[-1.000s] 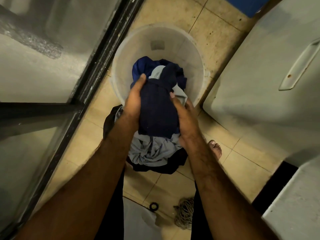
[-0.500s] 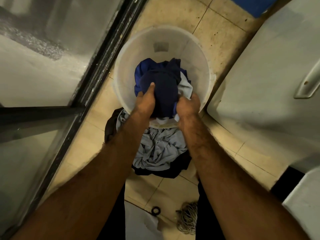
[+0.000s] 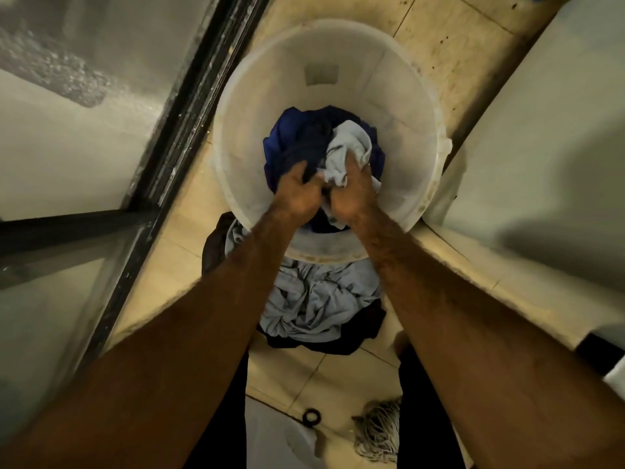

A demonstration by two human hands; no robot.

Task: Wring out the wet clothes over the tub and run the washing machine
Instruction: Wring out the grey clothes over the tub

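Fingers (image 3: 299, 172) of the left hand (image 3: 297, 198) are curled into the dark blue cloth (image 3: 297, 143), and the right hand (image 3: 353, 194) is clenched on the pale grey garment (image 3: 350, 147), the 2 hands almost knuckle to knuckle. Nearest me on the tiles lie a mop head (image 3: 378, 431) and a small black ring (image 3: 311, 416). Beyond them a heap of grey and dark clothes (image 3: 321, 299) sits on the floor against the near rim of the white tub (image 3: 406, 106). The wet bundle I am gripping lies low inside that tub, with the washing machine (image 3: 541, 147) just beside it on the right. I judge this to be the grab before a wring. I would single out 1 garment, lift it clear of the rest but keep it above the tub, slide my hands apart along it and twist them opposite ways, so the water falls inside and not onto the floor heap.
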